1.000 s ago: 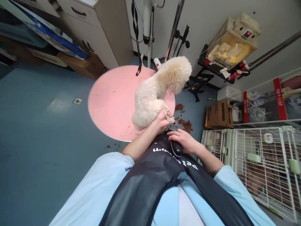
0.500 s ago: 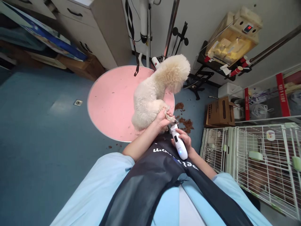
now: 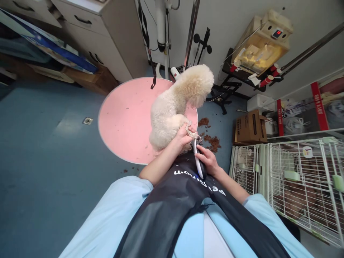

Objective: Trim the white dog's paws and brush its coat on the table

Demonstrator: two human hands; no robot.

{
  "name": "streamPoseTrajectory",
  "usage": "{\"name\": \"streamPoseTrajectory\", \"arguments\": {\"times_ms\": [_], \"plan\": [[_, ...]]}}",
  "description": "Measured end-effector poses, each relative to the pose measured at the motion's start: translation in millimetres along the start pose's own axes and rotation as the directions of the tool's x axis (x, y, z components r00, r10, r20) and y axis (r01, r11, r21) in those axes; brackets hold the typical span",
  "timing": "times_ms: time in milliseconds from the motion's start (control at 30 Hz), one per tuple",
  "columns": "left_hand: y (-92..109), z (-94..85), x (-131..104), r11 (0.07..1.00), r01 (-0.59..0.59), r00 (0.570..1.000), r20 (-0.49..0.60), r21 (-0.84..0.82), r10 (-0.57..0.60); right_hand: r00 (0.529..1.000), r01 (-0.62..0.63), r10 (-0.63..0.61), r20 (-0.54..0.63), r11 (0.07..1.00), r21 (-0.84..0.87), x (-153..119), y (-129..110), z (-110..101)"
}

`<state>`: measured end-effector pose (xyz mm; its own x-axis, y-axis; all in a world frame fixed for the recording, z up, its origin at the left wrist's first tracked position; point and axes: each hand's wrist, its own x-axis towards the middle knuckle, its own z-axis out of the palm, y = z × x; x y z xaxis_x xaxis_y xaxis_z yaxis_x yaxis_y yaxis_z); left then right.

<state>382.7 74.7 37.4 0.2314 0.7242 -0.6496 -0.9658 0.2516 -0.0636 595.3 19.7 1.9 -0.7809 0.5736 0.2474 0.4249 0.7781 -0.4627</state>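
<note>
A cream, curly-coated dog (image 3: 168,111) is on the round pink grooming table (image 3: 120,118), near its right edge, with its head turned to the far right. My left hand (image 3: 184,137) is closed around one of the dog's paws (image 3: 194,135), holding it out toward me. In my right hand (image 3: 208,159) is a white and black hair clipper (image 3: 198,161), turned edge-on, its head right at the underside of the paw. Whether the blade touches the fur I cannot tell.
Brown hair clippings (image 3: 212,141) lie on the floor beyond the table. A black strap (image 3: 153,77) hangs over the table's back edge. White wire cages (image 3: 301,182) with a brown animal inside stand at right, near a cardboard box (image 3: 249,127). Cabinets (image 3: 107,39) line the back left.
My right hand has rolled the clipper from face-up to edge-on and shifted it slightly left. My left hand keeps its hold on the paw. The whole view has shifted a little.
</note>
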Motion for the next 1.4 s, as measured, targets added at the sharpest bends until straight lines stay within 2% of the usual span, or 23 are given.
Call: {"name": "streamPoseTrajectory", "arguments": {"times_ms": [100,233,333,433,500,567,633,700,733,800,900,967,1033,1100,1133,1233,1400], "plan": [[0.9,-3.4,1.9,1.0,0.005,1.0,0.003,-0.003,-0.005,0.997,0.023,-0.018,-0.075,0.997,0.074,-1.3,-3.3,-1.7],[1.4,-7.4,3.0,1.0,0.015,1.0,0.01,0.014,-0.015,0.93,0.046,0.025,-0.366,0.981,0.186,-5.5,-7.0,-5.3],[0.8,-8.8,1.4,0.999,0.028,1.0,0.013,0.032,-0.028,0.921,-0.002,0.091,-0.378,0.973,0.23,-3.4,-7.7,-5.8],[0.0,-9.5,-0.9,0.998,0.034,0.999,0.006,0.047,-0.034,0.92,-0.09,0.189,-0.343,0.954,0.286,3.0,-6.4,-5.2],[0.1,-10.8,-1.8,0.997,0.042,0.999,-0.007,0.06,-0.042,0.92,-0.133,0.263,-0.289,0.906,0.402,7.0,-3.6,-6.4],[0.9,-12.9,-2.0,0.995,0.063,0.998,-0.021,0.072,-0.061,0.921,-0.18,0.343,-0.184,0.794,0.58,8.7,0.8,-10.4],[2.2,-15.7,-1.5,0.994,0.08,0.997,-0.023,0.074,-0.079,0.92,-0.25,0.391,-0.022,0.629,0.736,7.1,5.2,-17.1],[3.4,-18.2,-0.8,0.994,0.085,0.996,-0.019,0.071,-0.084,0.914,-0.337,0.376,0.154,0.489,0.804,2.9,7.5,-25.2],[3.9,-19.1,-0.5,0.994,0.082,0.997,-0.017,0.068,-0.081,0.91,-0.367,0.357,0.212,0.457,0.81,0.5,7.3,-28.9],[4.6,-20.1,-0.2,0.996,0.07,0.998,-0.013,0.06,-0.069,0.914,-0.364,0.352,0.201,0.492,0.791,-2.9,4.3,-34.0],[5.2,-20.2,-0.5,0.997,0.057,0.998,0.001,0.056,-0.058,0.924,-0.259,0.38,-0.037,0.696,0.669,-1.2,-2.7,-35.7],[5.2,-20.5,-0.5,0.996,0.063,0.998,-0.002,0.063,-0.063,0.949,-0.178,0.29,-0.127,0.82,0.544,4.5,-6.3,-35.6],[5.1,-21.7,0.0,0.994,0.075,0.997,-0.017,0.075,-0.074,0.993,-0.072,0.104,-0.054,0.905,0.419,11.9,-8.7,-37.6],[5.0,-23.6,1.1,0.992,0.087,0.996,-0.032,0.091,-0.084,0.995,0.023,-0.049,0.085,0.959,0.284,18.7,-11.3,-42.3],[5.0,-24.6,1.7,0.991,0.092,0.995,-0.035,0.1,-0.089,0.986,0.054,-0.085,0.14,0.976,0.211,21.6,-12.9,-45.2],[5.4,-26.8,2.9,0.986,0.103,0.994,-0.036,0.131,-0.099,0.966,0.112,-0.116,0.23,0.993,0.033,28.2,-18.7,-52.3],[5.5,-24.8,0.7,0.972,0.138,0.989,-0.086,0.188,-0.123,0.921,0.2,-0.164,0.354,0.977,-0.068,36.4,-24.9,-58.1]]}}
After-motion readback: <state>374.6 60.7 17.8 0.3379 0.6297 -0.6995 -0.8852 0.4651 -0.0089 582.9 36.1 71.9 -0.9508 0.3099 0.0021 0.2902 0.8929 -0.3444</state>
